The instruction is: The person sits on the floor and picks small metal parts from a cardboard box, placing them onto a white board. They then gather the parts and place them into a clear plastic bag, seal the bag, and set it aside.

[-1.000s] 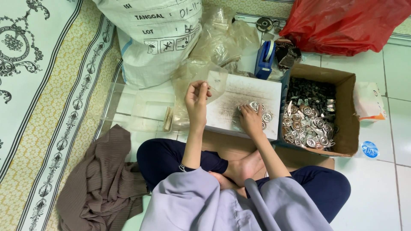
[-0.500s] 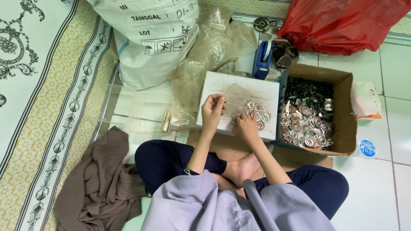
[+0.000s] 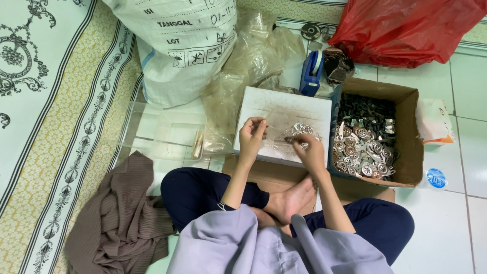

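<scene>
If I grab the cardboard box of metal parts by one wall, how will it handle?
The cardboard box probably feels heavy, since small metal parts cover its floor. Its thin, open-topped walls look bowed, so one wall would likely flex or tear. Tilting would likely send the loose pieces sliding.

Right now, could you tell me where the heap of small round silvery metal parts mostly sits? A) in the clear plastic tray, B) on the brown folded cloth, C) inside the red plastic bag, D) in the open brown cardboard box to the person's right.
D: the open brown cardboard box holds the heap of small round silvery metal parts, just beyond the right hand working on the white board.
</scene>
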